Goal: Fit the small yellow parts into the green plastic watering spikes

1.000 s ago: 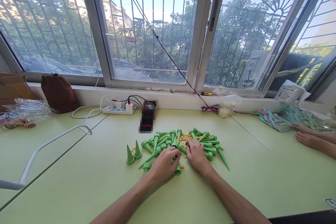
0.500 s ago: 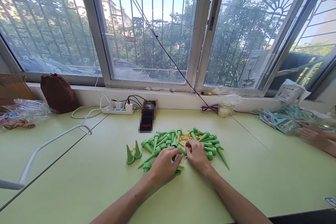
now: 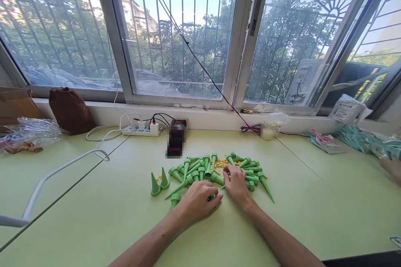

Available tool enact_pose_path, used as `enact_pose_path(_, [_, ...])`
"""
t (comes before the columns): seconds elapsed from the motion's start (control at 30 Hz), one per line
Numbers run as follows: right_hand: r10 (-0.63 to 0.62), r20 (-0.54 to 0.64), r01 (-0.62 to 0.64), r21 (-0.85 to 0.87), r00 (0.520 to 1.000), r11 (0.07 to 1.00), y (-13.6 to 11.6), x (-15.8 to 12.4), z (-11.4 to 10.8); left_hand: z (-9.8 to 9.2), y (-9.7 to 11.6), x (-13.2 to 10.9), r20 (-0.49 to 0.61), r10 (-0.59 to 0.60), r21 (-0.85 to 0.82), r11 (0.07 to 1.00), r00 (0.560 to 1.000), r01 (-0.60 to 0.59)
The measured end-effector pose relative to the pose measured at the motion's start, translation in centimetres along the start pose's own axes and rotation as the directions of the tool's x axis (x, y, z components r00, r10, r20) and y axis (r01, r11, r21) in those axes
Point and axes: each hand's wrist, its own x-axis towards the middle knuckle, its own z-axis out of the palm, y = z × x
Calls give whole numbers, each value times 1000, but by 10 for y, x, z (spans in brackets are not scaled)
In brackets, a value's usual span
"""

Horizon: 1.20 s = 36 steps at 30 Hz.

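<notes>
Lower centre of frame: left hand curling narrow over a green plastic cone spike; right hand pressing closed fingers into the green spike pile.

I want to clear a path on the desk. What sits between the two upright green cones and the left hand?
In the head view, lying green spikes fill the stretch between the upright cones and the left hand.

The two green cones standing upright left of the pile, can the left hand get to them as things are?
Probably yes: the left hand lies just right of the two upright cones, with only bare table between them.
</notes>
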Motion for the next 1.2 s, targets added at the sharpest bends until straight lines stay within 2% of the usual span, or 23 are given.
enact_pose_path(0.3, [-13, -27, 14, 58, 1000, 998, -2, -1, 5, 10, 12, -2, 7, -28, 146, 989, 1000, 27])
enact_pose_path(0.43, [-47, -57, 51, 75, 997, 996, -3, 0, 7, 20, 17, -5, -69, -15, 235, 971, 998, 31])
enact_pose_path(0.6, [-120, -96, 132, 123, 988, 984, -4, 0, 11, 25, 20, -11, -162, 108, 369, 928, 981, -41])
enact_pose_path(0.7, [-161, -82, 171, 132, 983, 976, -3, 2, 14, 25, 21, -12, -171, 161, 413, 907, 972, -77])
enact_pose_path(0.8, [-151, -78, 162, 156, 985, 974, 0, 4, 16, 25, 22, -11, -168, 216, 452, 884, 962, -119])
enact_pose_path(0.93, [-135, -109, 155, 204, 985, 967, 3, 7, 16, 20, 19, -8, -133, 281, 484, 855, 950, -185])
enact_pose_path(1.1, [-110, -158, 151, 280, 981, 948, 4, 9, 14, 1, -1, 4, -94, 297, 422, 877, 950, -232])
enact_pose_path(1.13, [-103, -165, 149, 290, 981, 945, 4, 9, 13, -3, -5, 7, -96, 289, 401, 887, 952, -229])
enact_pose_path(1.2, [-92, -180, 142, 292, 979, 946, 3, 10, 13, -9, -12, 11, -177, 194, 324, 937, 965, -129])
